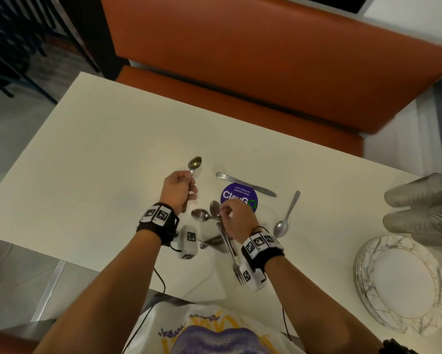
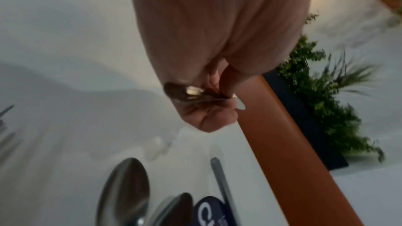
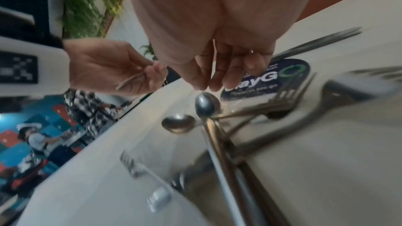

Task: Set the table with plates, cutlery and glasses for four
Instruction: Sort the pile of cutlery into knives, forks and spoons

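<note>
Spoon (image 1: 195, 163): pinched by its handle in our left hand (image 1: 179, 192), bowl past the fingertips, lifted off for a setting.
Cutlery pile (image 1: 221, 233): beneath our right hand (image 1: 236, 221), whose loose fingers hover, holding nothing, to pick next.
Plates (image 1: 404, 284): stacked well right, awaiting.

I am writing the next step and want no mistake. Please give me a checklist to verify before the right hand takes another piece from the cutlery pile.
1. Left hand grips its spoon firmly by the handle: ok.
2. Right hand is free to pick: ok in the right wrist view, fingertips hover above a spoon bowl, holding nothing.
3. Pile pieces lie separate: not ok, spoons and forks cross each other.
4. Knife and single spoon lie clear of the pile: ok.
5. Plates are laid out: not ok, they sit stacked.
6. Four glasses are present: cannot tell, blurred.
</note>
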`<state>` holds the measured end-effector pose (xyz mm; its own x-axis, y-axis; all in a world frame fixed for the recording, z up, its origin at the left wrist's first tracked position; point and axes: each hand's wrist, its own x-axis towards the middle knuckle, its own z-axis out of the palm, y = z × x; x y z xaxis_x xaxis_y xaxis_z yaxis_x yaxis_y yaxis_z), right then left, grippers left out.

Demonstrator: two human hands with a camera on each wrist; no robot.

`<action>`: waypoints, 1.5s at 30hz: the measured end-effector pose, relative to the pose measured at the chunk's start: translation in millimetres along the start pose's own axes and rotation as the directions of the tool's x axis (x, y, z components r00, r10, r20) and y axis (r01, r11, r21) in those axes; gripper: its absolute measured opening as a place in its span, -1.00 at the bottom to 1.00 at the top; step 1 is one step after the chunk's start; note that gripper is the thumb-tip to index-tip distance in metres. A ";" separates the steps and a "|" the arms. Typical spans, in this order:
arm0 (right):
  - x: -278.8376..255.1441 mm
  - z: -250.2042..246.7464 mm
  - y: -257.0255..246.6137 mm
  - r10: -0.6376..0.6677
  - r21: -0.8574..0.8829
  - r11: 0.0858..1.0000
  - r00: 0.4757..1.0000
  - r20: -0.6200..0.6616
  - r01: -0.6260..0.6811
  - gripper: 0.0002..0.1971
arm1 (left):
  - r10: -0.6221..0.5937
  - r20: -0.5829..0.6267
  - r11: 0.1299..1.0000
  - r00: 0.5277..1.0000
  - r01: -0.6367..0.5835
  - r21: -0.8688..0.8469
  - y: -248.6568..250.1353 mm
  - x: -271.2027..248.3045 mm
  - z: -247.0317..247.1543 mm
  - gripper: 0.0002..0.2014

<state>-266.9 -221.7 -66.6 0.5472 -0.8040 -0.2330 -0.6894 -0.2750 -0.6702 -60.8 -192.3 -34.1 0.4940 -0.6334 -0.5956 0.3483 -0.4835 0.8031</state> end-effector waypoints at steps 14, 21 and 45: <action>84.2 -40.7 -64.6 0.094 0.499 0.866 0.992 -0.079 -0.042 -0.93 | -0.132 0.239 0.989 0.962 0.145 -0.037 7.6 -28.3 1.8 -0.73; 70.0 -25.0 -37.1 0.148 0.349 0.928 0.989 -0.033 -0.127 -0.82 | -0.052 0.096 0.992 0.994 0.041 0.118 -20.0 -23.8 -10.6 -0.76; 68.4 -25.9 -6.0 0.237 0.120 0.966 0.970 -0.060 -0.229 -0.92 | 0.077 -0.022 0.779 0.997 -0.047 0.625 -53.1 -12.0 -30.9 -0.80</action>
<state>-237.6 -288.7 -60.3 0.3384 -0.8764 -0.3427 -0.7341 -0.0180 -0.6788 -60.6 -140.3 -69.1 0.5365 -0.6556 -0.5313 -0.2499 -0.7248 0.6420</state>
